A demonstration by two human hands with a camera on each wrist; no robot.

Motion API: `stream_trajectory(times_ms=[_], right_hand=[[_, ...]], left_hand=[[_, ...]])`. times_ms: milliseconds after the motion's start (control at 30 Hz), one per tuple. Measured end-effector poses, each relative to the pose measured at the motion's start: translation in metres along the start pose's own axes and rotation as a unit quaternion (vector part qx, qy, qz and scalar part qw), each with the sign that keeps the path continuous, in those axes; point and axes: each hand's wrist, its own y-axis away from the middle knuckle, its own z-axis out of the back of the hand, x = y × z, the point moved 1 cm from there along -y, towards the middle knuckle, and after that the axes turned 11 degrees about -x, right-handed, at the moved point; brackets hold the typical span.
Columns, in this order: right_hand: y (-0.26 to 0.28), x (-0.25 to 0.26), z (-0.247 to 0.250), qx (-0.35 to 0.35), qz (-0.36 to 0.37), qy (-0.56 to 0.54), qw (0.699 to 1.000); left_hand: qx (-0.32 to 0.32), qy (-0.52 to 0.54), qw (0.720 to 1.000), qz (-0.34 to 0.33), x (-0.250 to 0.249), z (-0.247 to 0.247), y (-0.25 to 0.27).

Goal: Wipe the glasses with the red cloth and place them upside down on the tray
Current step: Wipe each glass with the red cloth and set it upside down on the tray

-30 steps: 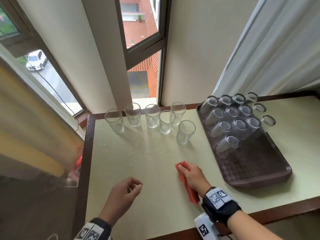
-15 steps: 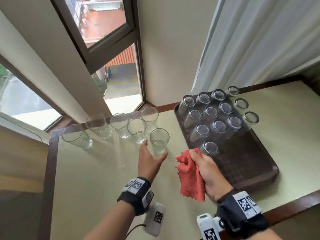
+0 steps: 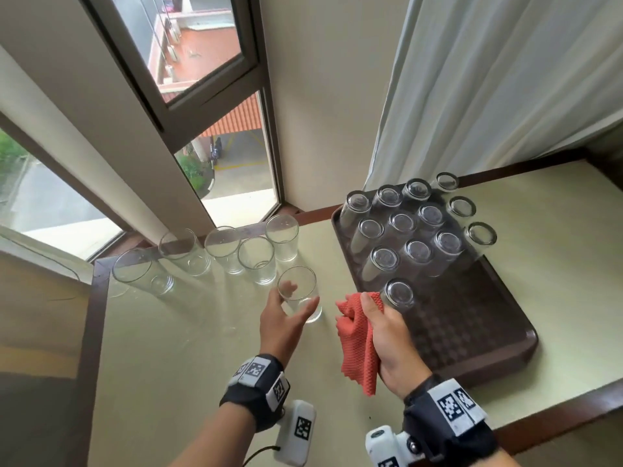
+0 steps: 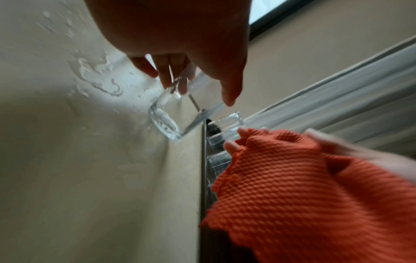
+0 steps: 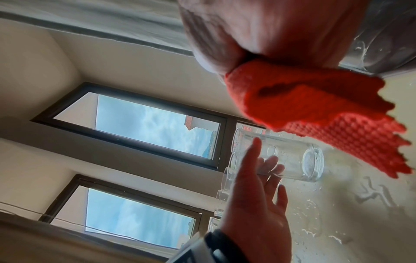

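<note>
- Here, my left hand [image 3: 283, 326] reaches with spread, straight fingers around the nearest upright glass [image 3: 299, 294] on the table [image 3: 161, 348].
- My right hand [image 3: 387, 335] grips the red cloth [image 3: 357, 348] beside the tray [image 3: 472, 318].

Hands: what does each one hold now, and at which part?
Right hand grips the red cloth at its upper bunched part. Left hand is open around the nearest glass, not gripping.

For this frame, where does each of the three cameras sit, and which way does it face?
Head: above, facing down at table, tray; both hands show.
Left wrist: under left hand, facing along fingers to nearest glass.
Right wrist: under right hand, facing windows; left hand shows.
All share red cloth and that glass.
</note>
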Motion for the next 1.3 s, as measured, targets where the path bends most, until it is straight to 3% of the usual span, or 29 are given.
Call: stream_trajectory(times_ms=[200, 333, 533, 700, 800, 1033, 1300], right_hand=[[0.022, -0.009, -0.012, 0.007, 0.051, -0.005, 0.999], [0.052, -0.018, -0.032, 0.071, 0.126, 0.079, 0.986], [0.106, -0.035, -0.067, 0.228, 0.237, 0.179, 0.927], [0.133, -0.064, -0.094, 0.290, 0.287, 0.276, 0.871], [0.144, -0.072, -0.108, 0.298, 0.284, 0.278, 0.868], [0.171, -0.089, -0.141, 0.217, 0.273, 0.205, 0.914], [0.176, -0.099, -0.126, 0.247, 0.324, 0.224, 0.885]], left_hand=[[0.102, 0.135, 0.985, 0.045, -0.015, 0.044, 0.038], [0.147, 0.166, 0.975, 0.008, -0.035, 0.073, 0.064], [0.104, 0.186, 0.977, 0.014, -0.045, 0.121, 0.080], [0.053, 0.219, 0.974, 0.025, -0.035, 0.163, 0.083], [0.044, 0.228, 0.972, 0.030, -0.031, 0.184, 0.088], [0.043, 0.257, 0.964, 0.052, -0.021, 0.213, 0.095], [-0.001, 0.275, 0.960, 0.049, -0.029, 0.219, 0.096]])
